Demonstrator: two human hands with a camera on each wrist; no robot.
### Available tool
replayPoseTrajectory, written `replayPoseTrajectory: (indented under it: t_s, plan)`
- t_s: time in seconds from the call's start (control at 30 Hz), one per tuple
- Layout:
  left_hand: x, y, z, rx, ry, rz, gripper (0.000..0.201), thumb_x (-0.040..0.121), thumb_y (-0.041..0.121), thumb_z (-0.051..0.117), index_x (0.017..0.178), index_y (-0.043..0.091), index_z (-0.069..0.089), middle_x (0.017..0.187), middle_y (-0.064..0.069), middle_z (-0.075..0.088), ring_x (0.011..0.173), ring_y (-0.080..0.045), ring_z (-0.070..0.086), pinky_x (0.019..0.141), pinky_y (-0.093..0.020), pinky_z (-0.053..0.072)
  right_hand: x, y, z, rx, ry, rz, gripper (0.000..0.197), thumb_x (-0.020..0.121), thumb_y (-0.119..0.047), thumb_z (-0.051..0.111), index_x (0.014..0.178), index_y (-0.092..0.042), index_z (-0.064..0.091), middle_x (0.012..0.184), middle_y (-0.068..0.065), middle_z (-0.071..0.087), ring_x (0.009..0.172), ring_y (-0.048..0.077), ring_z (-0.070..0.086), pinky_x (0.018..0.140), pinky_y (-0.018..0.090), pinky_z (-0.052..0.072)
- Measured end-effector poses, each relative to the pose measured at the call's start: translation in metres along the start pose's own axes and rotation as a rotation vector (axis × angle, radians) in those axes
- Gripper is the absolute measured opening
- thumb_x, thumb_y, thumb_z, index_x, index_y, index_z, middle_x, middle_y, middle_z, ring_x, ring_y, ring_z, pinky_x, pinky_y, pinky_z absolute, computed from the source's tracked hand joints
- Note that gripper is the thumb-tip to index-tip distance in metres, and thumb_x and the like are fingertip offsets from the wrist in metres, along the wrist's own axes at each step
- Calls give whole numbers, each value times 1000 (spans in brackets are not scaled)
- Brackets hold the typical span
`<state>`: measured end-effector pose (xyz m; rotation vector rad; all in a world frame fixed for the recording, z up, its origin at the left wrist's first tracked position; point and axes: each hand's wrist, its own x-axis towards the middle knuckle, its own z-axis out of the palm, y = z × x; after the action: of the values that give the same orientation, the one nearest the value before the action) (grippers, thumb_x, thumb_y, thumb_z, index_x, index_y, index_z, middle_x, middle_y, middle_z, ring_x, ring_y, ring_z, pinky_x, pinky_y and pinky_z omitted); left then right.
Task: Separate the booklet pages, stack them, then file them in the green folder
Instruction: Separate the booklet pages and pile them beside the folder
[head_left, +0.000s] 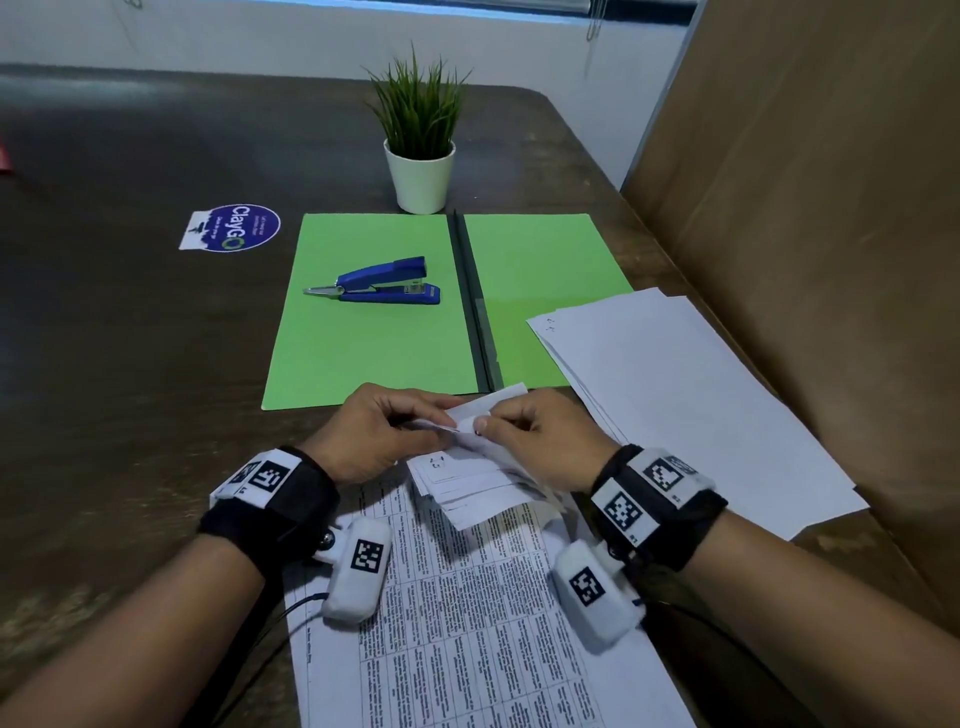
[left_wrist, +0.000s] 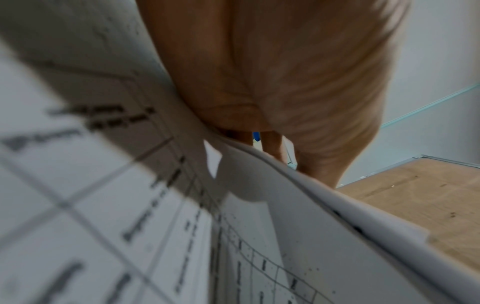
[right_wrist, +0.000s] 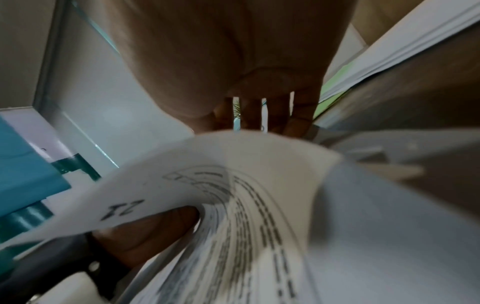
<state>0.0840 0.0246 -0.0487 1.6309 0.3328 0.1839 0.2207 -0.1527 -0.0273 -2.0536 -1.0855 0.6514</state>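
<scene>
- On the left, far part of the table (head_left: 130, 338), a sticker (head_left: 231, 227) lies alone.
- My left hand (head_left: 376, 434) pinches the top corner of the booklet (head_left: 467, 597) at the near edge, fingers curled around the lifted pages.
- The folder (head_left: 363, 322) lies open past my hands, in the middle, with a stapler (head_left: 382, 283) on its left half and a plant (head_left: 420, 135) behind it.
- My right hand (head_left: 540, 441) pinches the same corner from the other side.
- The stack (head_left: 691, 395) lies on the right side, partly over the folder.
- Risk: I think that if I pull too fast while the staple holds, the corner may tear. The curled pages may also slip and fall back.
</scene>
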Motion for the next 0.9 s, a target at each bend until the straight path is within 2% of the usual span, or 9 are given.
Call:
replayPoseTrajectory:
  t_s: [0.17, 0.23, 0.3, 0.4, 0.47, 0.53, 0.6, 0.7, 0.9]
  plan:
    - [1, -1, -1, 22, 9, 17, 30, 81, -13, 73, 87, 15, 82, 117, 8, 75, 108, -12, 71, 86, -22, 56, 7, 0, 4, 69, 144, 83, 34, 99, -27, 58, 67, -16, 59, 43, -14, 41, 41, 2, 33, 48, 21, 30]
    - [1, -1, -1, 58, -11, 18, 28, 84, -7, 73, 88, 19, 83, 120, 5, 74, 110, -9, 69, 92, -25, 55, 4, -4, 4, 82, 93, 87, 29, 97, -28, 62, 70, -17, 62, 49, -13, 48, 41, 0, 37, 44, 15, 30]
    - [1, 1, 0, 133, -44, 20, 24, 88, 3, 74, 89, 24, 83, 114, 5, 75, 103, -8, 70, 91, -26, 55, 2, -7, 5, 93, 11, 118, 22, 93, -26, 68, 73, -18, 72, 57, -8, 62, 43, 2, 45, 45, 15, 35]
    - [1, 3, 1, 165, -64, 36, 14, 92, 11, 70, 98, 14, 82, 112, 5, 76, 101, -17, 72, 91, -34, 57, 3, -3, 5, 28, 44, 131, 28, 90, -24, 70, 63, -29, 73, 49, -15, 57, 44, 1, 44, 52, 20, 36]
    - [1, 3, 1, 175, -57, 89, 14, 93, 8, 70, 99, 11, 82, 122, 9, 73, 108, -16, 71, 94, -35, 57, 4, 0, 5, 66, 81, 152, 26, 89, -27, 71, 64, -18, 71, 52, -13, 54, 49, 6, 43, 56, 24, 37]
    - [2, 2, 0, 176, -54, 124, 16, 91, 8, 72, 97, 18, 83, 130, 13, 68, 117, -9, 67, 98, -31, 54, 2, -1, 7, 80, 123, 156, 33, 89, -29, 70, 65, -6, 64, 56, -7, 52, 54, 10, 43, 58, 27, 36]
    - [1, 3, -1, 190, -57, 137, 20, 89, 9, 74, 92, 27, 83, 134, 15, 65, 122, -5, 63, 100, -29, 52, -7, -4, 9, -77, 226, 120, 38, 89, -32, 69, 59, -12, 57, 63, -8, 51, 63, 11, 46, 62, 29, 37]
    - [0, 2, 0, 126, -43, 118, 21, 87, 5, 75, 92, 24, 83, 130, 11, 68, 114, -11, 69, 92, -30, 56, -19, -13, 12, -315, 373, 33, 22, 87, -37, 71, 70, -23, 67, 90, -8, 53, 94, 11, 46, 81, 29, 41]
    - [1, 3, -3, 145, -8, 95, 16, 81, 5, 80, 89, 19, 84, 109, 2, 77, 99, -16, 72, 88, -31, 57, -25, -11, 11, -221, 297, 122, 11, 90, -34, 70, 86, -23, 72, 109, -13, 53, 106, 9, 54, 85, 24, 42]
